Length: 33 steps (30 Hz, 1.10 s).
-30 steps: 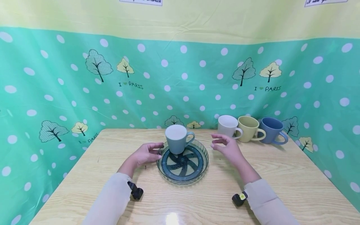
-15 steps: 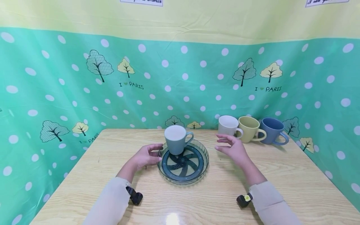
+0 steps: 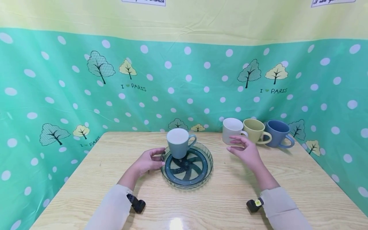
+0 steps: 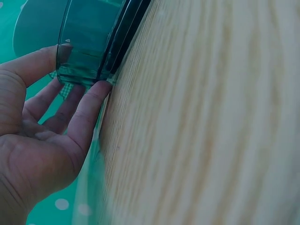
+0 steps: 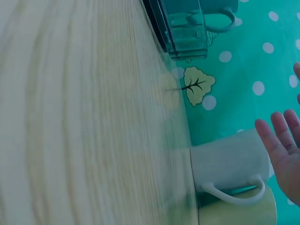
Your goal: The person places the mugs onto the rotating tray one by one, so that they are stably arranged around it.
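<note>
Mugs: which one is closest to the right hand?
The white mug, leftmost in the row of three by the backdrop; the right hand hovers just before it. Yellow and blue sit farther right.

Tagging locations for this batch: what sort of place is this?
Probably a staged tabletop set, not a real kitchen: a wooden table boxed in by a dotted green cloth, with mugs lined up at the back.

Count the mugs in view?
4: grey-green mug on the round dish; white mug, yellow mug, blue mug rowed at the table's back right.
</note>
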{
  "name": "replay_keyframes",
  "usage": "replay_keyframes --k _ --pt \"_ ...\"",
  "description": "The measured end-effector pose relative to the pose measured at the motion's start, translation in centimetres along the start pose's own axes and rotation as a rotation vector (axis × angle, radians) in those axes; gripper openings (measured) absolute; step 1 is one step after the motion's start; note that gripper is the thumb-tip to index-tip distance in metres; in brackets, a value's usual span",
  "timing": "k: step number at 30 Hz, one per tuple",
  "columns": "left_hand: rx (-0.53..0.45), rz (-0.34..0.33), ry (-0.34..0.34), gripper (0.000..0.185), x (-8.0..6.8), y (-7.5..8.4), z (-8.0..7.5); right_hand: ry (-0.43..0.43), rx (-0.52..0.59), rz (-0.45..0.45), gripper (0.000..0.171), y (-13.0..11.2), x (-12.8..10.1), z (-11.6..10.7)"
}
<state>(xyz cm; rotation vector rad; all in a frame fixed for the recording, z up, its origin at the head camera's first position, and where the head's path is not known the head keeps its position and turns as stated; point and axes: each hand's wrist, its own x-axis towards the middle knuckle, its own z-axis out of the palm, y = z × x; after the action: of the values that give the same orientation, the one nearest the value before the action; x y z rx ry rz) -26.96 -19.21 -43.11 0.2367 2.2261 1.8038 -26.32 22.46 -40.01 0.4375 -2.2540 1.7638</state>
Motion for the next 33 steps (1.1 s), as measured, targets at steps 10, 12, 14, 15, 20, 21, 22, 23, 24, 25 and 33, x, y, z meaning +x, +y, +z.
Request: replay_keyframes --k 10,12,14,15,20,21,22,23,24,25,33 --pt "-0.014 -0.028 0.047 0.071 -0.3 -0.1 0.5 0.077 -0.051 0.002 0.048 0.4 -0.2 -1.2" --pt "-0.020 -0.029 0.055 0.071 -0.4 -0.2 0.6 0.099 -0.068 0.003 0.047 0.5 -0.3 -1.4" --pt "-0.033 -0.034 0.066 0.070 -0.5 -0.2 0.8 0.125 -0.072 0.013 0.047 0.5 -0.4 -1.6" --pt "-0.039 -0.033 0.069 0.070 -0.5 -0.2 0.9 0.140 -0.075 0.022 0.046 0.5 -0.4 -1.7" --pt "-0.069 -0.039 0.097 0.070 -0.7 -0.2 1.1 0.220 -0.081 0.069 0.044 0.4 -0.6 -2.2" --pt "-0.076 -0.043 0.103 0.070 -0.7 -0.3 1.2 0.233 -0.083 0.075 0.044 0.4 -0.6 -2.3" --pt "-0.081 -0.045 0.108 0.070 -0.7 -0.3 1.2 0.244 -0.081 0.079 0.044 0.4 -0.6 -2.4" --pt "-0.083 -0.045 0.112 0.070 -0.7 -0.3 1.2 0.255 -0.081 0.081 0.043 0.4 -0.6 -2.5" --pt "-0.090 -0.049 0.120 0.071 -0.7 -0.3 1.3 0.265 -0.083 0.083 0.042 0.5 -0.6 -2.6" --pt "-0.085 -0.043 0.118 0.071 -0.8 -0.4 1.3 0.273 -0.083 0.083 0.042 0.6 -0.5 -2.7" --pt "-0.079 -0.051 0.138 0.071 -1.3 -0.3 1.4 0.308 -0.165 0.095 0.043 1.3 -0.2 -3.7"
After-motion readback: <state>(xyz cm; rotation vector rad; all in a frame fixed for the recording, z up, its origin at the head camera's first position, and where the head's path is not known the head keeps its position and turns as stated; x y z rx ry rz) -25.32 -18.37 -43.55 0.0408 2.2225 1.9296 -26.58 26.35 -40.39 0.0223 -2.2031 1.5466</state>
